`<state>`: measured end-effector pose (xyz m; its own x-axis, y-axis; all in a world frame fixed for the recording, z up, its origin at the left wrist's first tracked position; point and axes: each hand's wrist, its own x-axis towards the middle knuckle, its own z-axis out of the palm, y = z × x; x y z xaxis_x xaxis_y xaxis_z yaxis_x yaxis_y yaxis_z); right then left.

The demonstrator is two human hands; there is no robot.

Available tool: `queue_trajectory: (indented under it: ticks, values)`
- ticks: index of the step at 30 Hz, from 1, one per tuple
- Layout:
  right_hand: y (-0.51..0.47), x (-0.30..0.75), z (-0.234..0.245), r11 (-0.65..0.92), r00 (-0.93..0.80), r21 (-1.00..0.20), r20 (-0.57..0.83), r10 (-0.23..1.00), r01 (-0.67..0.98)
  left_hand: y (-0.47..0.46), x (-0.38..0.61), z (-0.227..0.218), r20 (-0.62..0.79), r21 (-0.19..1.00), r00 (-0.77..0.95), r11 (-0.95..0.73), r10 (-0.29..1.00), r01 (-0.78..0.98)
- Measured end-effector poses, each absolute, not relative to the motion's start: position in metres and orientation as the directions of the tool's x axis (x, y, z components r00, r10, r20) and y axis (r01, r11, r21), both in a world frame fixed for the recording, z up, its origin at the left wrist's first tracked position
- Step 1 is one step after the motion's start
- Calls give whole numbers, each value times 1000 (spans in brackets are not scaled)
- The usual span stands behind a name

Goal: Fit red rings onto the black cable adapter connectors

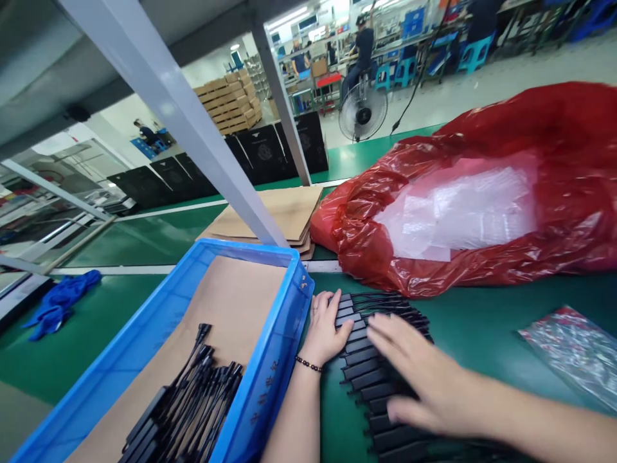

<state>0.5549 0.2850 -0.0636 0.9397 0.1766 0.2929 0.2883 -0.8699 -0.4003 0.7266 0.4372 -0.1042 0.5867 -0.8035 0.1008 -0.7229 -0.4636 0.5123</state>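
A row of several flat black adapters with thin cables (371, 360) lies on the green table. My left hand (328, 328) rests flat on the row's left end, fingers spread, a bead bracelet on the wrist. My right hand (419, 376) lies flat over the middle of the row, fingers stretched out and pointing left. Neither hand grips anything. To the left stands a blue plastic bin (270, 366) lined with brown cardboard, holding a pile of the same black cabled adapters (187, 405) in its near corner.
A big red plastic bag (554, 128) with clear plastic sleeves inside fills the far right. Cardboard sheets (284, 209) lie behind the bin. A clear packet (573, 350) lies at right, a blue cloth (60, 302) at left. A grey frame post (193, 122) crosses overhead. People work far off.
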Motion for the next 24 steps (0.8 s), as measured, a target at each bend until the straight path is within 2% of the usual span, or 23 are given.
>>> queue_trajectory:
  ticks: [2,7,12,17,21,24]
  values:
    - [305,516,-72,-851,932,-394,245,266,346,426,719,-95,43,458,634,-549,-772,-699]
    - [334,482,-108,-896,971,-379,149,188,231,396,694,-81,-109,260,689,-689,-717,-676]
    - [341,496,-112,-880,982,-437,64,179,189,394,686,-80,-77,119,685,-689,-725,-715]
    - [346,504,-110,-856,973,-464,141,183,228,403,690,-77,-67,56,670,-673,-739,-737]
    - [349,505,-111,-873,962,-413,190,198,261,404,694,-80,-44,32,673,-674,-739,-738]
    - [341,491,-99,-881,934,-346,270,234,321,405,697,-85,-2,62,669,-668,-743,-742]
